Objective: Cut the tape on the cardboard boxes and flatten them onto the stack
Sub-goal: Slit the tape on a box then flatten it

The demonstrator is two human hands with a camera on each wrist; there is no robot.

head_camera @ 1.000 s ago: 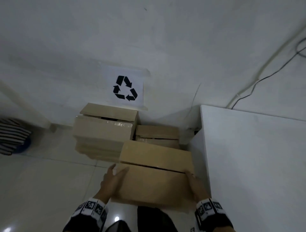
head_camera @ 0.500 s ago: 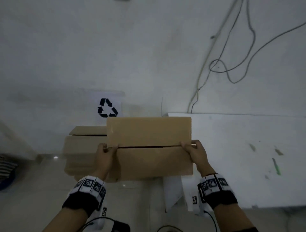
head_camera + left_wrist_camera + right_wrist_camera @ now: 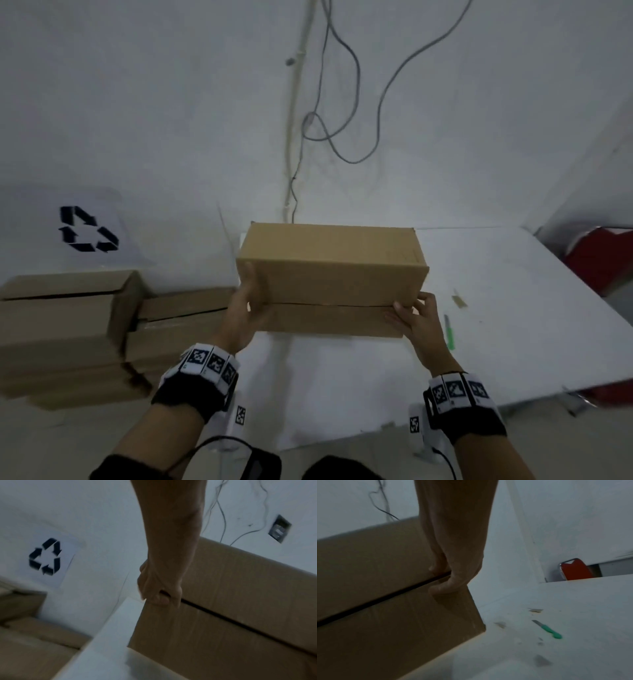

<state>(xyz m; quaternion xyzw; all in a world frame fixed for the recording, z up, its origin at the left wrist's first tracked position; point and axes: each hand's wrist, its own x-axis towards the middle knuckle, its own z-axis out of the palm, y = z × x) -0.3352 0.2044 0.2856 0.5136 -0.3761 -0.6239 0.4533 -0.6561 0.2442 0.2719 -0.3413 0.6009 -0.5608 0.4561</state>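
The cardboard box [image 3: 331, 274] is being held over the white desk [image 3: 496, 325], long axis running left-right, gripped endwise by the left hand [image 3: 245, 313] and right hand [image 3: 419, 320], the green knife [image 3: 450, 330] lying nearer the right.

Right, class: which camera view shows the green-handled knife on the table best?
The right wrist view: the green-handled knife lies in full sight on the white table, grey blade and handle both distinct. The head view shows only a thin green sliver beside the right hand. The left wrist view does not show it.
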